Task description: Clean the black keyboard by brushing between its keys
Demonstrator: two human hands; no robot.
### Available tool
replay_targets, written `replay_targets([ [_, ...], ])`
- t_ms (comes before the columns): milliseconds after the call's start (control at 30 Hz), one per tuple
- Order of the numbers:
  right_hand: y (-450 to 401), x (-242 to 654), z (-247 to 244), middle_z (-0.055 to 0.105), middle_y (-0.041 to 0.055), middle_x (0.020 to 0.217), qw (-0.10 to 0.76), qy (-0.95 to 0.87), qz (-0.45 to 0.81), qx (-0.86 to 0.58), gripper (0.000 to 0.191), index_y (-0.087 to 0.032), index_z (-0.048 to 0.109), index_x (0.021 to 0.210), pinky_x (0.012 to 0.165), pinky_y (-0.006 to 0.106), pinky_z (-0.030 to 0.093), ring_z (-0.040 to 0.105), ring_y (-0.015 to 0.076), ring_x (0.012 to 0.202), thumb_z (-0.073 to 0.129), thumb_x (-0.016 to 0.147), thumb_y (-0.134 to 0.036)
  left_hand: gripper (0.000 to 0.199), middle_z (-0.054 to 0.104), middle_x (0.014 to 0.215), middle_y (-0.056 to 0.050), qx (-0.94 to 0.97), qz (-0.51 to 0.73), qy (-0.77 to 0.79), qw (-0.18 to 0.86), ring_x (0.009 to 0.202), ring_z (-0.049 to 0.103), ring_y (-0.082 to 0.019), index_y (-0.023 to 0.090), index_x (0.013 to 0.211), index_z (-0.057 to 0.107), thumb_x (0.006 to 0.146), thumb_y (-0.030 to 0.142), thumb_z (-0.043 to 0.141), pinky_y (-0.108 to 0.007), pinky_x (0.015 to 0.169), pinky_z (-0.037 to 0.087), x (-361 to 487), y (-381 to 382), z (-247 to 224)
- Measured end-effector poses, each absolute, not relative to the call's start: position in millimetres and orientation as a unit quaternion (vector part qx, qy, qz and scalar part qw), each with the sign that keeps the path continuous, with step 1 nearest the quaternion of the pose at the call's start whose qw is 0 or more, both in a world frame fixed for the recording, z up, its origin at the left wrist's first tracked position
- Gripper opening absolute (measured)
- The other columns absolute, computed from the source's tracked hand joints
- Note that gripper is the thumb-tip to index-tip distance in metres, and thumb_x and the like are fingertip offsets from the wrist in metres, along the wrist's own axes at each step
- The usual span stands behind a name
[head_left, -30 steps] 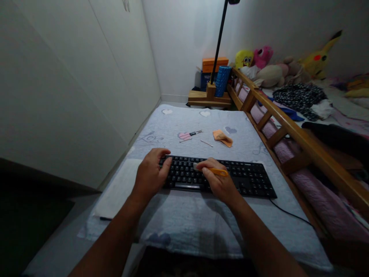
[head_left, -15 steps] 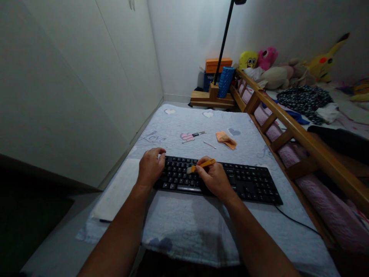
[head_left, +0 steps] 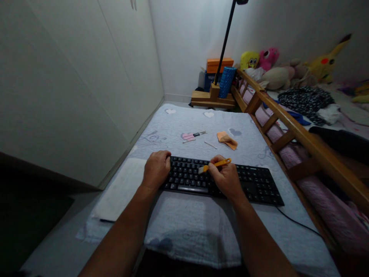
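A black computer keyboard (head_left: 190,182) lies across the quilted cloth. Its left end is in the grip of my left hand (head_left: 157,169), whose fingers curl over the edge and cover several keys. My right hand (head_left: 226,179) pinches a small yellow-handled brush (head_left: 221,162) between thumb and fingers. The pale bristles (head_left: 201,169) point left and meet the keys near the middle of the keyboard. Part of the key rows is hidden under my right hand.
Beyond the keyboard lie an orange cloth (head_left: 227,140), a cotton swab (head_left: 210,145), another swab (head_left: 189,141) and a slim tool with a dark middle and metal tip (head_left: 200,134). A wooden bed rail (head_left: 291,132) runs along the right. A cable (head_left: 300,222) trails from the keyboard.
My right hand has moved right along the keys with the brush. My left hand has shifted right, further onto the keyboard's left end.
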State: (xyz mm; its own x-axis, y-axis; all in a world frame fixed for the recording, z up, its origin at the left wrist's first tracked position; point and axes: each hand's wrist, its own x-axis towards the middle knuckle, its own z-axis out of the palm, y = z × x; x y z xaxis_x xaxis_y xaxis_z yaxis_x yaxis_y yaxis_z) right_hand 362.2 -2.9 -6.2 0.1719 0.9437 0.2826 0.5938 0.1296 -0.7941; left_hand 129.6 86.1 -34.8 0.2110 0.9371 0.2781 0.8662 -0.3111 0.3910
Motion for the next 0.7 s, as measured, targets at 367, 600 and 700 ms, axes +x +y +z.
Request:
replay_targets([
  [367,-0.7,363.2,-12.8,0.061,0.0008,0.062,0.375,-0.629,0.151,-0.664,0.015,-0.024,0.055,0.074,0.063,0.03,0.039,0.06,0.0198,0.06,0.048,0.087,-0.028,0.033,0.076,0.109,-0.011,0.785,0.212,0.58,0.055,0.104,0.066,-0.028,0.02,0.106,0.074,0.092,0.02,0.044,-0.042,0.098,0.051,129.9,86.7,-39.6],
  [600,-4.0,381.9,-5.2,0.052,-0.0007,0.054,0.375,-0.595,0.095,-0.705,0.016,-0.025,0.048,0.066,0.059,0.031,0.033,0.053,0.0188,0.053,0.046,0.081,-0.028,0.033,0.075,0.11,-0.013,0.786,0.215,0.577,0.057,0.104,0.066,-0.029,0.018,0.109,0.073,0.092,0.019,0.044,-0.043,0.099,0.051,130.6,86.9,-39.5],
  [700,-5.2,377.8,-3.8,0.055,-0.0011,0.058,0.417,-0.601,0.139,-0.667,0.02,-0.025,0.051,0.068,0.06,0.03,0.036,0.055,0.0179,0.057,0.046,0.087,-0.03,0.033,0.075,0.109,-0.012,0.787,0.211,0.578,0.052,0.105,0.066,-0.028,0.019,0.108,0.073,0.092,0.018,0.045,-0.041,0.099,0.051,130.8,86.5,-39.3],
])
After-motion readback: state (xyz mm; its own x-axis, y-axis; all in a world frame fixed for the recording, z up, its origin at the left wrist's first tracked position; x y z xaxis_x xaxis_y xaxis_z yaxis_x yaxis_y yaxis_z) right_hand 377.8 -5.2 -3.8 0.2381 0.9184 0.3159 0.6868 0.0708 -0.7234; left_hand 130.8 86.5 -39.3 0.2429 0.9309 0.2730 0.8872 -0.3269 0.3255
